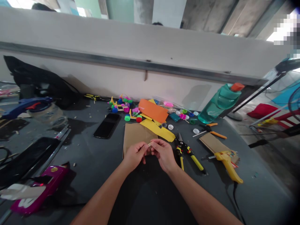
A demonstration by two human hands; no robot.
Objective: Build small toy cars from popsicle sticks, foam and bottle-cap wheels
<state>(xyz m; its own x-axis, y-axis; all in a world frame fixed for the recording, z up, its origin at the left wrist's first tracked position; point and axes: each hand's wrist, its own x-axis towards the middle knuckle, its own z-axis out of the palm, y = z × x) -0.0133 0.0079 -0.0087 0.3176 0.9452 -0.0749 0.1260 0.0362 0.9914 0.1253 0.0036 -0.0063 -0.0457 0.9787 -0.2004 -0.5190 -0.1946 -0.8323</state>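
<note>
Between my two hands is a small pale stick (pixel 149 144), possibly wood, mostly covered by the fingers. My left hand (pixel 136 155) pinches one end with thumb and forefinger. The other end is pinched by my right hand (pixel 164 153). Both hands are over the near edge of a brown cardboard piece (pixel 134 132) lying on the dark table. Yellow strips (pixel 161 130) of card or foam lie just beyond it. To the right of my right hand rest yellow-and-black snips (pixel 187 150) with their handles apart.
A yellow glue gun (pixel 226 164) leans on folded cardboard (pixel 214 141) at the right, near orange-handled pliers (pixel 217 133). Behind stand a green bottle (pixel 219 104) and several colourful small toys (pixel 122 104). Left are a black phone (pixel 107 125) and a magenta power strip (pixel 44 189).
</note>
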